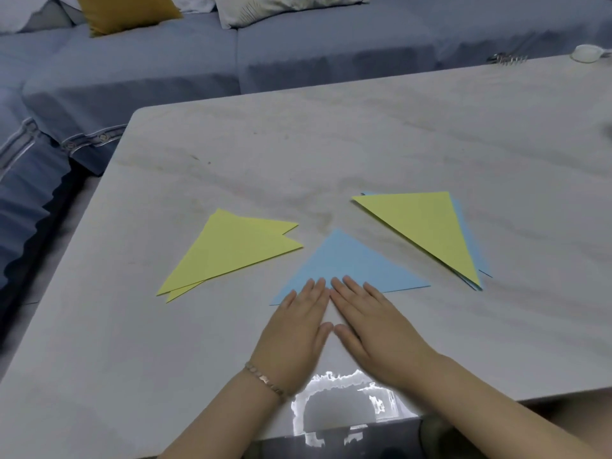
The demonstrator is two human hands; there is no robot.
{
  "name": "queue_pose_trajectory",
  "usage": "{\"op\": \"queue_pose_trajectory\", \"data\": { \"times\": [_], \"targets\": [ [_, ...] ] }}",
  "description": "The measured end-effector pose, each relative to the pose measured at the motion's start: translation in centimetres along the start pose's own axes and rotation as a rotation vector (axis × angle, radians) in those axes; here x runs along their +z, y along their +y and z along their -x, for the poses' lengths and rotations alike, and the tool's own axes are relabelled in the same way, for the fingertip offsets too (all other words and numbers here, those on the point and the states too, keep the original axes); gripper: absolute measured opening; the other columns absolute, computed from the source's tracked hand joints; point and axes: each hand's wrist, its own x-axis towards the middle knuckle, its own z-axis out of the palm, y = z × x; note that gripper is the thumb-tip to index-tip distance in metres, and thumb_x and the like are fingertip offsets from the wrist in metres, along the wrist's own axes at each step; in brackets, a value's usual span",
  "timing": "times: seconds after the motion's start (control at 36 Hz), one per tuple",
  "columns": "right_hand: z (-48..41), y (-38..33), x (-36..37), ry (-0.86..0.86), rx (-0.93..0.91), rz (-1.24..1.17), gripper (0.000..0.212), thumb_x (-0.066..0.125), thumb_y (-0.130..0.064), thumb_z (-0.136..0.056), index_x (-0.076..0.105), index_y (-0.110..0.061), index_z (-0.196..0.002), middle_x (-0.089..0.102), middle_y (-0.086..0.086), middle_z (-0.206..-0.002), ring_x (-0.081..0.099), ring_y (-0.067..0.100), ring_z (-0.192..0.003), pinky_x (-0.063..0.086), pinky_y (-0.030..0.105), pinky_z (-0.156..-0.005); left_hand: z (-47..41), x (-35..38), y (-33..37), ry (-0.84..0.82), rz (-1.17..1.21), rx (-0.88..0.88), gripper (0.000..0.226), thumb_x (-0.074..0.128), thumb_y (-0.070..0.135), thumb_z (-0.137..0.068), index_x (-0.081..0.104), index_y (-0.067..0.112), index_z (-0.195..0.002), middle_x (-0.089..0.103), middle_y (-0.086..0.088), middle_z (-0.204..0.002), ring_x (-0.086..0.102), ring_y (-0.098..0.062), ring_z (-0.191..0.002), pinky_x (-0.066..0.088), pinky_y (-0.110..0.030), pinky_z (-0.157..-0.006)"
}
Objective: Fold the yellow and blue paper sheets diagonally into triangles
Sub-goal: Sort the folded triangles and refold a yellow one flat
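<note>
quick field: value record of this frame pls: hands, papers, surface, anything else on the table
left hand: flat, palm down, fingertips on blue triangle
right hand: flat, palm down, fingertips on blue triangle
blue triangle: folded, centre of table, near edge under both hands
yellow triangles: two overlapping, left of the blue one
mixed stack: yellow triangle on top, blue edges showing beneath, right of centre
table: pale marbled top
far right corner: metal utensil, white round object; unclear
wrist: bracelet on left

The near edge of the light blue folded paper triangle (344,263) lay hidden under flat fingertips. Blue sheets (470,233) beneath the right-hand yellow paper triangle (427,226) showed only slivers. A small white object (587,53) at the table's far corner was too blurred to identify.
</note>
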Motion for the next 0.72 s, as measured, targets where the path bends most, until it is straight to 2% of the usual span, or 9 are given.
{"op": "queue_pose_trajectory", "data": {
  "times": [0.08,0.17,0.42,0.47,0.53,0.56,0.61,0.69,0.72],
  "targets": [
    [-0.6,-0.4,0.1,-0.022,-0.029,-0.004,0.063,0.006,-0.042,-0.096,0.042,-0.007,-0.133,0.044,0.007,-0.14,0.038,0.019,-0.131,0.013,0.028,-0.108,0.6,0.2,-0.2,-0.105,-0.083,-0.069,0.064,0.003,0.04,-0.097,0.051,0.01,-0.127,0.055,-0.003,-0.132,0.051,-0.016,-0.122,0.029,-0.029,-0.108],
    [-0.6,-0.1,0.1,-0.034,-0.051,0.014,0.065,0.008,-0.048,-0.095,0.039,-0.007,-0.136,0.04,0.007,-0.143,0.033,0.019,-0.133,0.013,0.028,-0.108,1.1,0.1,-0.4,-0.141,-0.114,-0.106,0.064,0.005,0.046,-0.096,0.042,0.01,-0.132,0.049,-0.004,-0.138,0.045,-0.019,-0.127,0.015,-0.03,-0.106],
    [2.1,3.8,-0.7,-0.028,0.052,0.092,0.069,0.013,-0.056,-0.094,0.033,-0.006,-0.138,0.028,0.006,-0.146,0.028,0.022,-0.134,0.005,0.024,-0.109,1.1,0.0,-0.2,-0.179,-0.081,-0.116,0.069,0.005,0.055,-0.092,0.033,0.012,-0.138,0.036,-0.003,-0.145,0.038,-0.022,-0.132,0.021,-0.034,-0.103],
    [2.7,5.0,-0.7,-0.019,0.108,0.077,0.075,0.009,-0.059,-0.092,0.032,-0.005,-0.139,0.023,0.007,-0.147,0.024,0.024,-0.136,0.003,0.024,-0.109,1.0,0.0,-0.1,-0.139,-0.053,-0.074,0.078,-0.008,0.062,-0.085,0.01,0.016,-0.145,0.006,0.0,-0.152,0.013,-0.019,-0.141,0.007,-0.031,-0.11],
    [3.4,6.4,-0.8,0.013,0.149,0.057,0.084,0.002,-0.065,-0.087,0.024,-0.006,-0.141,0.014,0.005,-0.15,0.013,0.022,-0.139,-0.001,0.023,-0.11,1.2,0.2,-0.1,-0.134,-0.017,-0.05,0.081,-0.024,0.068,-0.069,-0.019,0.025,-0.137,-0.026,0.01,-0.144,-0.019,-0.012,-0.138,-0.013,-0.027,-0.111],
    [3.7,7.0,-0.8,0.023,0.158,0.051,0.088,-0.002,-0.069,-0.084,0.019,-0.007,-0.143,0.008,0.003,-0.151,0.006,0.02,-0.14,-0.003,0.022,-0.11,1.1,0.4,-0.1,-0.127,-0.018,-0.055,0.082,-0.024,0.068,-0.068,-0.019,0.025,-0.137,-0.027,0.011,-0.143,-0.019,-0.013,-0.138,-0.013,-0.027,-0.111],
    [4.1,7.5,-0.9,0.015,0.165,0.047,0.091,-0.006,-0.071,-0.08,0.012,-0.008,-0.143,0.002,0.001,-0.151,-0.002,0.017,-0.14,-0.007,0.021,-0.11,1.0,0.1,0.4,-0.086,-0.076,-0.084,0.079,-0.01,0.064,-0.082,0.004,0.018,-0.144,-0.004,0.003,-0.15,0.002,-0.021,-0.141,0.0,-0.032,-0.111],
    [4.0,7.0,-0.9,0.03,0.198,0.079,0.085,0.002,-0.065,-0.087,0.024,-0.002,-0.14,0.017,0.009,-0.149,0.012,0.022,-0.138,-0.003,0.021,-0.11,0.2,0.3,1.4,-0.121,-0.08,-0.108,0.074,-0.005,0.061,-0.085,0.012,0.02,-0.144,0.004,0.004,-0.151,0.006,-0.023,-0.141,0.003,-0.035,-0.109],
    [4.0,6.8,-1.0,0.021,0.212,0.087,0.082,0.004,-0.062,-0.089,0.029,0.0,-0.139,0.024,0.012,-0.148,0.017,0.024,-0.136,-0.001,0.022,-0.109,-0.2,0.2,1.8,-0.151,-0.071,-0.103,0.072,-0.003,0.058,-0.088,0.023,0.019,-0.143,0.017,0.003,-0.151,0.02,-0.023,-0.139,0.01,-0.037,-0.107]
  ]
}}
